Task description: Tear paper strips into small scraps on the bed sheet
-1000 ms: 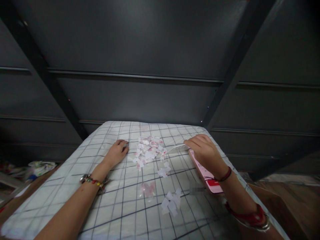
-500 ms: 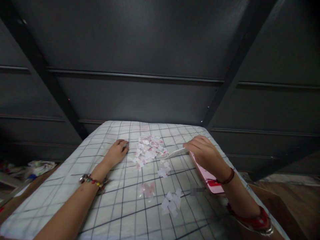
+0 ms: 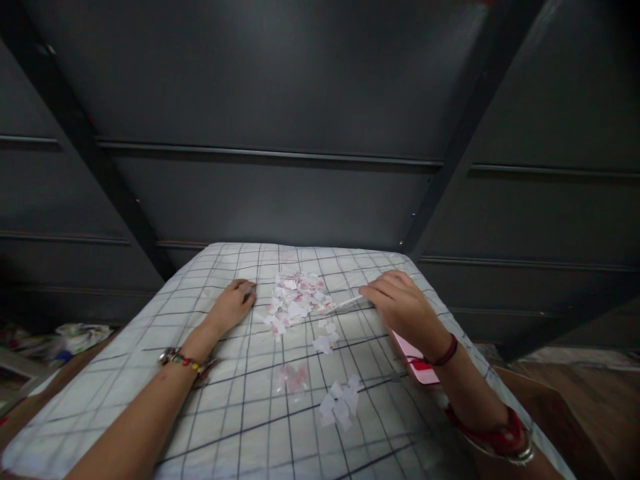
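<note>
My right hand point(image 3: 400, 303) is closed on thin white tweezers point(image 3: 347, 303), as far as their slim shape shows. Their tip reaches the right edge of a loose heap of small white and pinkish paper pieces point(image 3: 297, 303). My left hand point(image 3: 233, 307) rests on the cloth left of the heap, fingers slightly bent and thumb apart. Below the heap lies a small cluster of white pieces point(image 3: 327, 339). Nearer me are a pinkish see-through group point(image 3: 293, 379) and another white cluster point(image 3: 341, 403). Under my right wrist a pink flat case point(image 3: 417, 357) is partly hidden.
A white cloth with dark grid lines point(image 3: 210, 420) covers the table. Dark panels point(image 3: 280, 200) stand right behind its far edge. On the floor at right is a brown box point(image 3: 555, 413); cluttered items point(image 3: 83, 337) lie at far left.
My right hand and the tweezers have moved slightly left, bringing the tip to the heap's edge. My left hand stays where it was.
</note>
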{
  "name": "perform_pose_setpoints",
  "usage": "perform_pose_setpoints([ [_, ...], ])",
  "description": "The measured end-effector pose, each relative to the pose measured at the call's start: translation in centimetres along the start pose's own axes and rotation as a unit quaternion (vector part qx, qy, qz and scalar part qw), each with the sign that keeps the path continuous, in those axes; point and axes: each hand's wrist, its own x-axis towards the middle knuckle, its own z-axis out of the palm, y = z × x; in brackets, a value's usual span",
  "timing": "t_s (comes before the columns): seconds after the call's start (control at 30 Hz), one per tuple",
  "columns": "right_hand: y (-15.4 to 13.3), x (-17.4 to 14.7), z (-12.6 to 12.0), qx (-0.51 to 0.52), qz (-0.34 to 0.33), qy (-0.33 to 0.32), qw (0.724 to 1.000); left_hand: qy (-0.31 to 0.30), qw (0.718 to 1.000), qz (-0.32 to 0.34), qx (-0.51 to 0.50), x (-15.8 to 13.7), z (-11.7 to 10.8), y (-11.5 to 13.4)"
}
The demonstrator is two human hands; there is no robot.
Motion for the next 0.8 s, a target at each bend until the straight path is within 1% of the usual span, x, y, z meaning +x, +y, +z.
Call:
perform_pose_setpoints([
  [0.17, -0.3, 0.2, 0.2, -0.025, 0.026, 0.028, 0.999, 0.003, 1.000, -0.002, -0.006, 0.0, 0.0, 0.0],
  [0.27, -0.6, 0.2, 0.5, -0.033, 0.020, 0.022, 0.999, 0.002, 1.000, -0.005, -0.010, 0.0, 0.0, 0.0],
  [0.37, -0.9, 0.4, 0.4, -0.017, 0.009, 0.010, 1.000, -0.003, 1.000, -0.007, -0.004, 0.0, 0.0, 0.0],
  [0.6, -1.6, 1.0, -0.7, 0.046, -0.018, -0.005, 0.999, -0.008, 1.000, -0.004, -0.001, 0.0, 0.0, 0.0],
  [0.8, -1.4, 0.9, -0.3, -0.008, 0.009, 0.009, 1.000, -0.011, 1.000, 0.004, 0.002, 0.0, 0.0, -0.1],
])
